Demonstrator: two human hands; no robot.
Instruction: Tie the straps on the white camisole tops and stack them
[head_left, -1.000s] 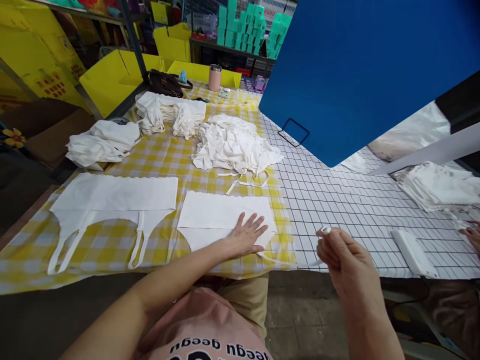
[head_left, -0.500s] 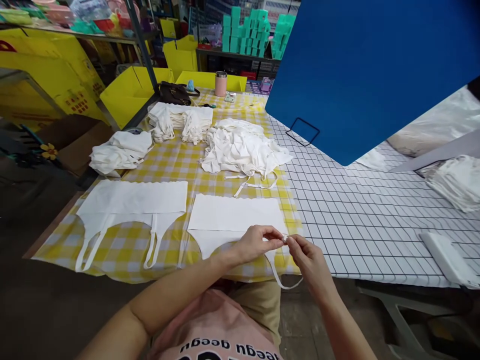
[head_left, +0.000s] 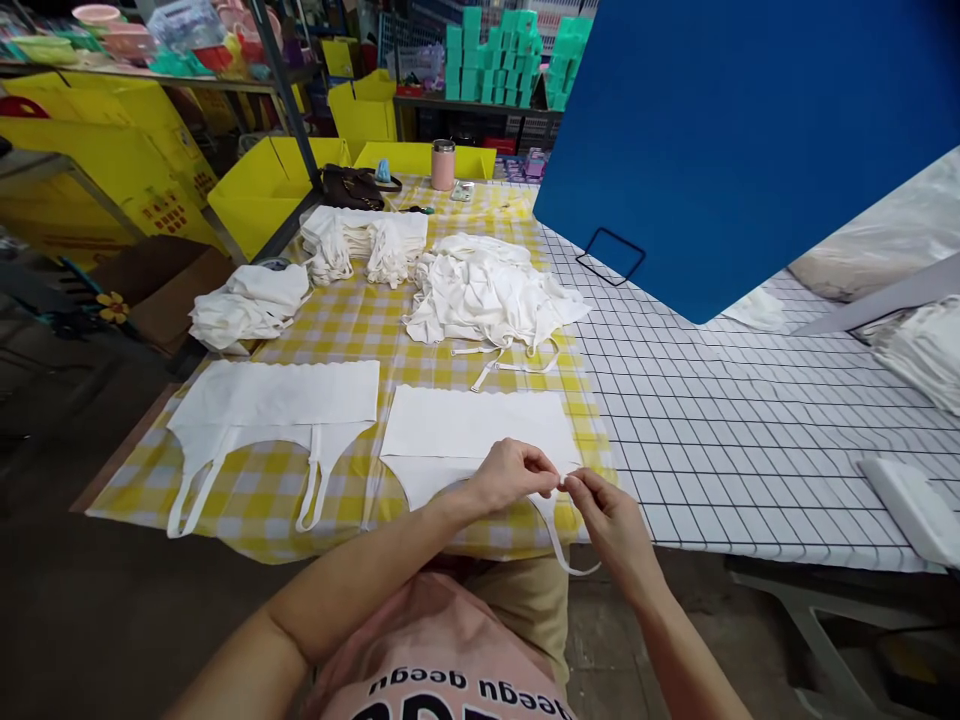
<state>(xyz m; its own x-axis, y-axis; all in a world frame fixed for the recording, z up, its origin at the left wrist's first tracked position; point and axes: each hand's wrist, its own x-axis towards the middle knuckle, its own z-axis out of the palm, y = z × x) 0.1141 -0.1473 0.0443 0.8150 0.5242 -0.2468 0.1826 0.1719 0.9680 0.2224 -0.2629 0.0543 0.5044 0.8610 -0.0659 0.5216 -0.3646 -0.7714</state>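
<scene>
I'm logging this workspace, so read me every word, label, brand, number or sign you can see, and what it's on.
Nothing can be quoted with certainty.
Pink shirt: dark lettering, upside down and partly cut off below; not safely readable.
Yellow box at left: red markings, too small and blurred to read.
White garment being handled: no lettering visible.

A workshop, seemingly: white garments point(head_left: 472, 420) spread and heaped on the worktop point(head_left: 682, 440), yellow bins point(head_left: 259, 200) upper left, stacked green boxes point(head_left: 499, 65) top centre.
</scene>
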